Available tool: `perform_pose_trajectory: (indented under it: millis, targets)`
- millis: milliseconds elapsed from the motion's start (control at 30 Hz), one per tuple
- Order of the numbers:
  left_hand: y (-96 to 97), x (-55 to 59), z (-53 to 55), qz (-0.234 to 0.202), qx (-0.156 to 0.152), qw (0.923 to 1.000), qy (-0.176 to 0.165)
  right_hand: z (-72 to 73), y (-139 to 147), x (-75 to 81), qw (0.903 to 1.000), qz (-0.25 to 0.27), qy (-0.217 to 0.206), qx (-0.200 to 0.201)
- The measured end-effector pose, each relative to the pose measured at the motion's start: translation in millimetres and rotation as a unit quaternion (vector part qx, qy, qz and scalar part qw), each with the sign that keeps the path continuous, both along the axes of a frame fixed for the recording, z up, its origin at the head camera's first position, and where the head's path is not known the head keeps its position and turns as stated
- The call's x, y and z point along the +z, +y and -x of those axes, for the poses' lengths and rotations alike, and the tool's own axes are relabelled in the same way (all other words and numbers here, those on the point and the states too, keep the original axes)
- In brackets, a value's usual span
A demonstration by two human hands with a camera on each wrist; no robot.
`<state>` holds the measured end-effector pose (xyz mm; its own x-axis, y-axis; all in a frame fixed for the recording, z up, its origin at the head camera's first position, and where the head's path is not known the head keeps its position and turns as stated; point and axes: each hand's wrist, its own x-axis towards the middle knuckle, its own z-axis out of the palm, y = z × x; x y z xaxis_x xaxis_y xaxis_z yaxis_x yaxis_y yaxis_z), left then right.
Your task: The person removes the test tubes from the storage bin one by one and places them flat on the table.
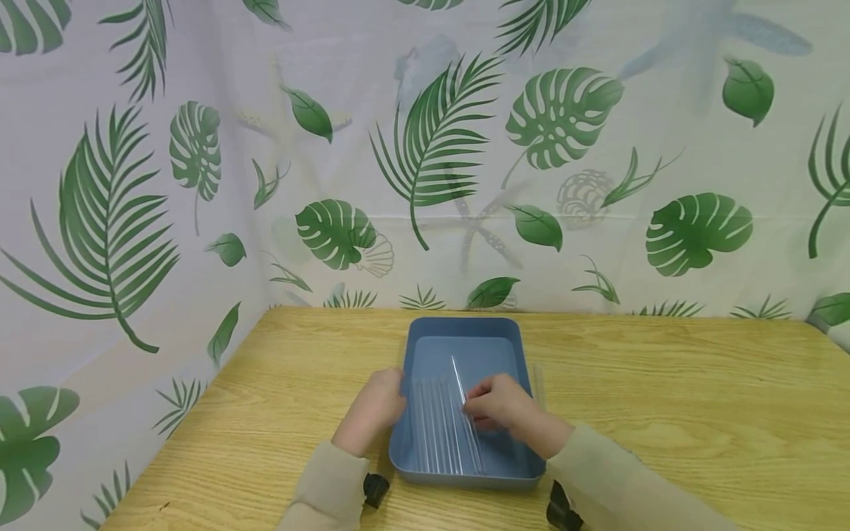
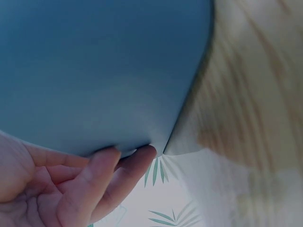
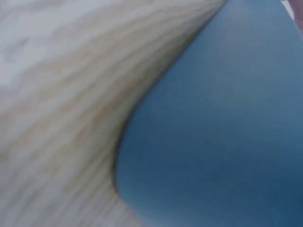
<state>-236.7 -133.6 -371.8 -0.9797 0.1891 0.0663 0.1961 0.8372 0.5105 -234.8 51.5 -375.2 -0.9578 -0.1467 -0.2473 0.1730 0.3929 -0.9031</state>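
Observation:
A blue rectangular tray (image 1: 465,479) stands on the table in the head view. Several clear straw-like tubes (image 1: 434,435) lie side by side in its left half. My right hand (image 1: 501,405) is over the middle of the tray and pinches one clear tube (image 1: 456,376), which slants across beside the others. On the left side of the tray, my left hand (image 1: 378,402) grips the rim. Its fingers (image 2: 90,182) bend against the outer wall in the left wrist view. The right wrist view shows the tray's outer wall (image 3: 213,118), with the right hand mostly out of sight.
Another clear tube (image 1: 538,385) lies on the wooden table (image 1: 664,413) just right of the tray. A leaf-patterned cloth (image 1: 465,169) hangs behind the table and along its left side. Black wrist devices (image 1: 375,488) sit below both sleeves.

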Motion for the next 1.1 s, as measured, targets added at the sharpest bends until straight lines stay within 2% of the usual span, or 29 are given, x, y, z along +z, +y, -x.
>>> perform_pose_trajectory:
  millis: [300,500,733,1100]
  targets:
    - [0.3,1.0,-0.2,0.001,0.000,1.0000,-0.008,1.9,6,5.2,0.9993,0.037,0.007,0.003]
    - [0.2,2.4,-1.4,0.008,-0.005,1.0000,-0.001,4.2,11,9.6,0.9994,0.033,0.013,-0.004]
    - [0.6,3.3,-1.8,-0.001,-0.001,0.9999,-0.014,5.0,16,14.6,0.9992,0.037,0.012,-0.006]
    - [1.6,3.9,-2.9,0.001,0.002,1.0000,-0.006,5.7,29,22.5,0.9991,0.040,0.004,0.011]
